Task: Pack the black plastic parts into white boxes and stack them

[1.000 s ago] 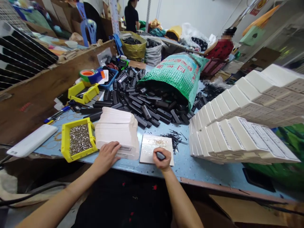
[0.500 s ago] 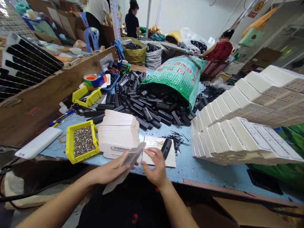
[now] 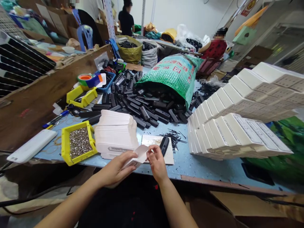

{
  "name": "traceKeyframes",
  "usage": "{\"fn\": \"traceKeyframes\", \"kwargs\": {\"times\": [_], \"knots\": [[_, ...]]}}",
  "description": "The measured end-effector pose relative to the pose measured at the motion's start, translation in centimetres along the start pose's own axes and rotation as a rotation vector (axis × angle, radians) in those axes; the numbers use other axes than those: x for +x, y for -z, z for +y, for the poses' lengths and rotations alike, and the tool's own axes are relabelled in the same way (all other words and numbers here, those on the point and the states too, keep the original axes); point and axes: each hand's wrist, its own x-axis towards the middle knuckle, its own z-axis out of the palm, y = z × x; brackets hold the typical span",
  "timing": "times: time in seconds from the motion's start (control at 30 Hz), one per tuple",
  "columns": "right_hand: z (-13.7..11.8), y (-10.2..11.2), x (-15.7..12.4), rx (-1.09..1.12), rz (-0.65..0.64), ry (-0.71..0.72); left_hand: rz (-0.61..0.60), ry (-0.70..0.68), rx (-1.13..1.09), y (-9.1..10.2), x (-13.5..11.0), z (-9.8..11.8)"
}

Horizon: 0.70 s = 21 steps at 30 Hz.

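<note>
My left hand (image 3: 117, 169) grips a flat white carton blank (image 3: 139, 155) at the table's near edge. My right hand (image 3: 155, 161) pinches the blank's upper flap. Behind the hands a black oblong part (image 3: 164, 145) lies on a white tile (image 3: 171, 155). A tall stack of flat white carton blanks (image 3: 116, 133) stands just behind my left hand.
A yellow bin of small metal parts (image 3: 77, 142) sits left of the stack. A heap of black parts (image 3: 144, 104) spills from a green sack (image 3: 173, 74). Rows of assembled white boxes (image 3: 239, 120) fill the right side. Other people work at the back.
My left hand lifted one blank off the stack. My right hand set the black part down on the tile and moved over to the blank.
</note>
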Motion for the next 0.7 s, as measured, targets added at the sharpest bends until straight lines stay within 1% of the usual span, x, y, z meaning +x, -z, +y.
{"fn": "traceKeyframes", "kwargs": {"times": [0.03, 0.07, 0.1, 0.2, 0.23, 0.27, 0.3, 0.37, 0.4, 0.43, 0.47, 0.53, 0.57, 0.6, 0.67, 0.7], "knots": [[0.4, -0.2, 0.1, 0.084, -0.009, -0.063, 0.007, -0.015, 0.001, -0.5, 0.3, 0.3], [0.6, -0.4, 0.2, 0.115, -0.036, -0.099, 0.025, -0.014, -0.006, -1.0, 0.5, 0.5], [0.7, -0.5, 0.3, 0.100, -0.079, -0.092, 0.060, 0.003, -0.021, -1.6, 0.8, 0.6], [0.1, -0.4, 0.2, -0.016, -0.190, 0.081, 0.174, 0.095, -0.108, -3.1, 1.6, 0.8], [-0.2, -0.4, 0.2, -0.037, -0.221, 0.109, 0.187, 0.131, -0.138, -3.4, 1.8, 0.9], [-0.5, -0.4, 0.1, -0.043, -0.234, 0.099, 0.185, 0.162, -0.156, -3.5, 1.9, 1.0], [-0.8, -0.6, 0.0, -0.037, -0.224, 0.060, 0.167, 0.190, -0.162, -3.6, 2.1, 1.1], [-1.0, -1.1, -0.3, -0.046, -0.142, 0.013, 0.137, 0.216, -0.150, -3.4, 2.4, 1.1], [-1.1, -1.2, -0.4, -0.078, -0.107, 0.041, 0.129, 0.207, -0.148, -3.3, 2.6, 1.0], [-1.2, -1.2, -0.4, -0.133, -0.098, 0.100, 0.118, 0.188, -0.154, -3.1, 2.8, 0.9], [-1.2, -0.8, -0.2, -0.212, -0.123, 0.171, 0.116, 0.170, -0.169, -2.9, 3.0, 0.7], [-1.4, 1.1, 0.5, -0.436, -0.251, 0.276, 0.149, 0.187, -0.227, -2.3, 3.2, 0.2], [-1.4, 2.6, 1.0, -0.584, -0.309, 0.285, 0.177, 0.241, -0.287, -1.9, 3.2, 0.0], [-1.4, 4.4, 1.6, -0.749, -0.339, 0.271, 0.207, 0.311, -0.384, -1.4, 3.0, -0.2], [-1.3, 8.2, 2.4, -1.067, -0.342, 0.221, 0.253, 0.432, -0.687, -0.4, 2.5, -0.6], [-1.3, 9.8, 2.6, -1.181, -0.348, 0.206, 0.274, 0.464, -0.864, 0.1, 2.2, -0.7]]}}
